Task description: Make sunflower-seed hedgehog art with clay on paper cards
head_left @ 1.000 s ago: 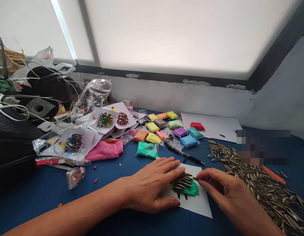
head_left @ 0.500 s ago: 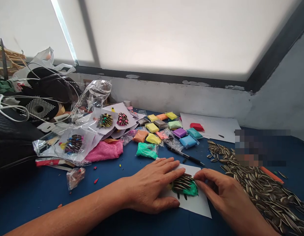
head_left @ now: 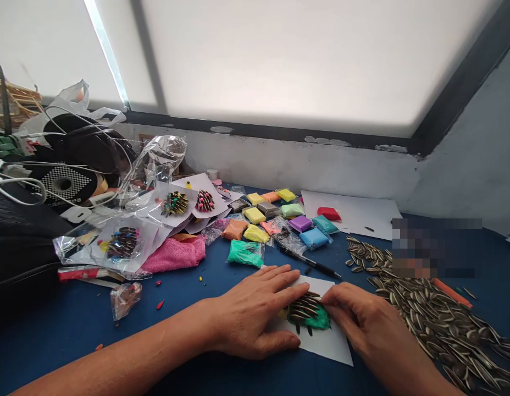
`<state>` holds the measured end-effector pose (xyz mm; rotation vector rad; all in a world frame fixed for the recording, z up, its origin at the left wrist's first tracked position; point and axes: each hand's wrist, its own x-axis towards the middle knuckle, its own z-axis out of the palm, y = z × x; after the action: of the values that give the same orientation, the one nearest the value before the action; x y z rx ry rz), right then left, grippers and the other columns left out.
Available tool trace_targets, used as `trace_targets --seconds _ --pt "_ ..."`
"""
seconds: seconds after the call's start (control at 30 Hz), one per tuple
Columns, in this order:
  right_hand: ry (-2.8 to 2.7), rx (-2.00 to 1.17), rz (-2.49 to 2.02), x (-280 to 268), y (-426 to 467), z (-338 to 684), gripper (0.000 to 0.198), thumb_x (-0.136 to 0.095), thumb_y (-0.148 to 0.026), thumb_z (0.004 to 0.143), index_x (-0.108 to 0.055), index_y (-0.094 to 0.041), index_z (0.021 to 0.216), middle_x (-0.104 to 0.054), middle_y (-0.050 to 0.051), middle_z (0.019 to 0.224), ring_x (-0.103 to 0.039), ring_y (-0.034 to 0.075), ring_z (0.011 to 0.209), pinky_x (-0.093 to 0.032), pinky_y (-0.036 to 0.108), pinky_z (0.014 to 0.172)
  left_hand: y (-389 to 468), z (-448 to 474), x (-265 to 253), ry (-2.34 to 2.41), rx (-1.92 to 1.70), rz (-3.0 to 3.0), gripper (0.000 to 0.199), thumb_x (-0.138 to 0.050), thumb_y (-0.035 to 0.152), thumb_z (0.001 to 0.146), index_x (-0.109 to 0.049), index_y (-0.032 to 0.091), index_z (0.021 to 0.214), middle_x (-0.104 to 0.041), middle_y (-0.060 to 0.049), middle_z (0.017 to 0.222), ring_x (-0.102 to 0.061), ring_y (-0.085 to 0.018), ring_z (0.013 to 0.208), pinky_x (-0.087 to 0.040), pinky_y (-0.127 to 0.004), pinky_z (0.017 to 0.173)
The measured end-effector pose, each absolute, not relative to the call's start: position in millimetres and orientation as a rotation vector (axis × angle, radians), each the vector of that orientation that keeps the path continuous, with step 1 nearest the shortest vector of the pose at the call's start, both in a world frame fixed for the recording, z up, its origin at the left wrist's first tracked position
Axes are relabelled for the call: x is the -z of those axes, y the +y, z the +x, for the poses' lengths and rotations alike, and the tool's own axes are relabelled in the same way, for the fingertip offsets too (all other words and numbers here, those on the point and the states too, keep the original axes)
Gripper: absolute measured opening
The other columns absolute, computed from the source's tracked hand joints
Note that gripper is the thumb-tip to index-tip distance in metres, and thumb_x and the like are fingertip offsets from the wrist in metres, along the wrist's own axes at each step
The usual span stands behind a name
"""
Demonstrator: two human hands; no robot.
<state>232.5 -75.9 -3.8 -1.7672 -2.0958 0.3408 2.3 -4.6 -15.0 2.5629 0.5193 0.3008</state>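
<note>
A mound of green clay (head_left: 320, 319) sits on a small white sheet of paper (head_left: 331, 349), with rows of striped sunflower seeds (head_left: 303, 308) stuck into its upper left part. Two dark seeds lie below the mound like legs. My left hand (head_left: 259, 313) lies flat with fingers stretched over the paper's left side, its index finger beside the seeds. Thumb and index finger of my right hand (head_left: 362, 319) are pinched together at the clay's upper right edge; whatever is between the fingertips is hidden.
Loose sunflower seeds (head_left: 436, 330) form a large pile at right. Behind the paper are a black pen (head_left: 312, 263) and several bagged clay blocks (head_left: 315, 238). Finished seed figures on paper (head_left: 205, 201), a pink cloth (head_left: 176, 253) and plastic bags crowd the left.
The view shifts very slightly. My right fingertips stay pinched at the clay's upper right edge, and my left hand keeps its place on the paper.
</note>
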Motion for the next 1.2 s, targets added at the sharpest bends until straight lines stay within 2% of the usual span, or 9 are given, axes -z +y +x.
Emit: trace_targets --seconds 0.27,0.43,0.77,0.93,1.2 --pt "-2.037 -0.196 -1.780 -1.3 -75.8 240.8 0.026 -0.047 -0.033 0.095 -0.071 -0.028 0.090 -0.072 0.001 0.084 -0.070 0.018 0.071 -0.052 0.029 0.062 -5.3 1.4 13.8 0.520 -0.290 2.578 0.079 -0.060 0.052 0.090 -0.034 0.015 0.154 -0.030 -0.016 0.160 -0.024 -0.034 0.149 -0.022 -0.052 0.121" --pt "-2.116 -0.176 -1.725 2.0 -76.3 239.7 0.034 -0.041 -0.025 0.097 -0.073 -0.029 0.107 -0.065 0.004 0.097 -0.069 0.015 0.075 -0.055 0.027 0.066 -4.9 1.8 12.7 0.519 -0.276 2.596 0.079 -0.060 0.052 0.090 -0.034 0.013 0.154 -0.031 -0.017 0.159 -0.024 -0.033 0.149 -0.022 -0.050 0.121" --pt "-2.240 -0.072 -1.664 5.1 -75.7 239.0 0.037 -0.042 -0.019 0.095 -0.075 -0.030 0.107 -0.063 0.004 0.094 -0.069 0.015 0.071 -0.056 0.026 0.058 -4.7 3.0 14.2 0.522 -0.264 2.611 0.079 -0.059 0.053 0.091 -0.032 0.014 0.155 -0.030 -0.017 0.160 -0.022 -0.031 0.150 -0.020 -0.049 0.122" --pt "-2.232 -0.075 -1.624 5.0 -76.9 235.8 0.039 -0.042 -0.018 0.095 -0.071 -0.031 0.117 -0.061 0.004 0.097 -0.068 0.013 0.067 -0.057 0.026 0.057 -4.2 2.5 14.4 0.524 -0.264 2.616 0.078 -0.059 0.052 0.091 -0.033 0.016 0.155 -0.030 -0.016 0.160 -0.023 -0.031 0.150 -0.020 -0.049 0.122" --pt "-2.256 -0.046 -1.573 7.3 -75.9 234.7 0.039 -0.043 -0.014 0.092 -0.075 -0.031 0.107 -0.061 0.006 0.095 -0.070 0.016 0.072 -0.059 0.029 0.059 -4.3 2.9 13.5 0.531 -0.249 2.612 0.080 -0.060 0.050 0.091 -0.031 0.013 0.155 -0.029 -0.016 0.160 -0.022 -0.031 0.150 -0.020 -0.051 0.122"
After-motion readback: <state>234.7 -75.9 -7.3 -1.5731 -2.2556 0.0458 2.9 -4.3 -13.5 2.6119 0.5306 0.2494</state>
